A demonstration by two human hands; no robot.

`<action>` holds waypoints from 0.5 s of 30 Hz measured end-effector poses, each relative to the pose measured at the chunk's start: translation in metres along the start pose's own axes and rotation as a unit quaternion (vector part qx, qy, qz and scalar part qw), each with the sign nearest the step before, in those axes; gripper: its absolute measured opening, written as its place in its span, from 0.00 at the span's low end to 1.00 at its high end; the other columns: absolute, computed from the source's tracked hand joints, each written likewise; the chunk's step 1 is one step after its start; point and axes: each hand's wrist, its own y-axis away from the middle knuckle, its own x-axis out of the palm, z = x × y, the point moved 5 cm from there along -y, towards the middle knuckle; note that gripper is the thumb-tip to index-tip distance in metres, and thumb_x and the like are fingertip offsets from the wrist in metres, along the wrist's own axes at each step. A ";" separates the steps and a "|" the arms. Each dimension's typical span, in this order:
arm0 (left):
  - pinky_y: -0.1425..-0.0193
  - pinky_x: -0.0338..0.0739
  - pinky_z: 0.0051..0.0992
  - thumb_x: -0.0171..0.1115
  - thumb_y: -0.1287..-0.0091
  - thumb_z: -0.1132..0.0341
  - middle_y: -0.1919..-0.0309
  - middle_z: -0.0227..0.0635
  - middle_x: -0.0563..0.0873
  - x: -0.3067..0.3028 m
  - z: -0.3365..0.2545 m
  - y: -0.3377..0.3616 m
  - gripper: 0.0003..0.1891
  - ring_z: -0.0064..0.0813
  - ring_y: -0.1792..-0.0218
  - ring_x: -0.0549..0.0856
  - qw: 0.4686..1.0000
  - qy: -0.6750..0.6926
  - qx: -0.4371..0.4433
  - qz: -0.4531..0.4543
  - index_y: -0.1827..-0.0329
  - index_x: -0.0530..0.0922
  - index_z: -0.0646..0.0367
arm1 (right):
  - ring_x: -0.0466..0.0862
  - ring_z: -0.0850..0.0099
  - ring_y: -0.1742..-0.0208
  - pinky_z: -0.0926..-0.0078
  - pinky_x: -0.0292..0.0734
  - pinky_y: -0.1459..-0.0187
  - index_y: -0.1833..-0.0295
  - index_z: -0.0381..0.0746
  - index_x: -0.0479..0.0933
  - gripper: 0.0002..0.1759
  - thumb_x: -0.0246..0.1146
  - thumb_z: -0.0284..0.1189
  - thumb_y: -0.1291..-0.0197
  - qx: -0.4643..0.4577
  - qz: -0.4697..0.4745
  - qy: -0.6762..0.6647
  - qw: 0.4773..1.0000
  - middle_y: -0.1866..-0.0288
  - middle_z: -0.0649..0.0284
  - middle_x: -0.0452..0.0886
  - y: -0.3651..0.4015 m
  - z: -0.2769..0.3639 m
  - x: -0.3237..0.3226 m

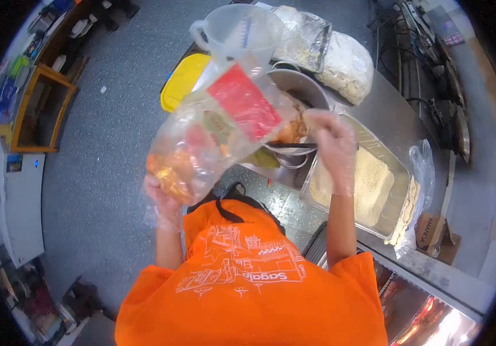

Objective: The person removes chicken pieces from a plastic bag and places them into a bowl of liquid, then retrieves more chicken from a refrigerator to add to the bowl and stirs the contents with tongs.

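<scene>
Fingers of the left hand [164, 203]: gloved in thin clear film, cupped and closed under the low end of a plastic bag [225, 132]; the fingertips are mostly hidden behind the film.

Fingers of the right hand [331, 144]: likewise gloved, curled shut around a dark utensil [291, 145], thin and level; whether it is tongs or sticks cannot be told. Its tip points left toward the bag's upper end.

Plastic bag: clear, crumpled, held up in the air above the counter edge. Red label [245, 109] on the upper half. Orange pieces [170, 170] gathered at the bottom, just above the left hand. Long axis runs from lower left to upper right, rising from the left hand toward the right; the upper end lies just beside the right hand and over a metal bowl [308, 83]. Right hand is nearer that end, left hand nearer the contents.

Beside the bowl, to the right: steel tray [375, 141] holding pale crumbs [369, 184].

Farther back: clear measuring jug [242, 32], yellow lid [184, 81], sacks of pale material [349, 66].

Surface: steel counter [392, 109], cluttered.

Room: grey speckled floor [109, 150], wooden frame [40, 109] and white cabinet [23, 207] well apart on the left.
</scene>
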 end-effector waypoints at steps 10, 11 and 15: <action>0.33 0.79 0.54 0.54 0.54 0.75 0.39 0.54 0.80 0.028 0.059 -0.001 0.38 0.54 0.39 0.82 0.970 -0.096 -0.208 -0.084 0.31 0.68 0.72 | 0.86 0.59 0.50 0.66 0.80 0.45 0.45 0.39 0.83 0.16 0.62 0.21 0.37 0.085 0.326 -0.273 0.901 0.55 0.54 0.85 0.030 0.045 0.117; 0.34 0.79 0.54 0.53 0.54 0.76 0.39 0.53 0.80 0.026 0.058 0.000 0.39 0.54 0.39 0.82 0.958 -0.150 -0.209 -0.129 0.31 0.68 0.72 | 0.86 0.59 0.50 0.66 0.80 0.45 0.45 0.39 0.83 0.16 0.62 0.21 0.37 0.084 0.331 -0.274 0.899 0.55 0.54 0.85 0.028 0.042 0.117; 0.35 0.81 0.54 0.54 0.53 0.76 0.39 0.53 0.80 0.022 0.055 0.002 0.39 0.54 0.38 0.82 0.965 -0.153 -0.182 -0.112 0.30 0.67 0.71 | 0.82 0.59 0.47 0.64 0.76 0.40 0.41 0.40 0.82 0.17 0.67 0.29 0.35 -0.191 0.394 -0.014 0.899 0.51 0.56 0.83 0.028 0.037 0.129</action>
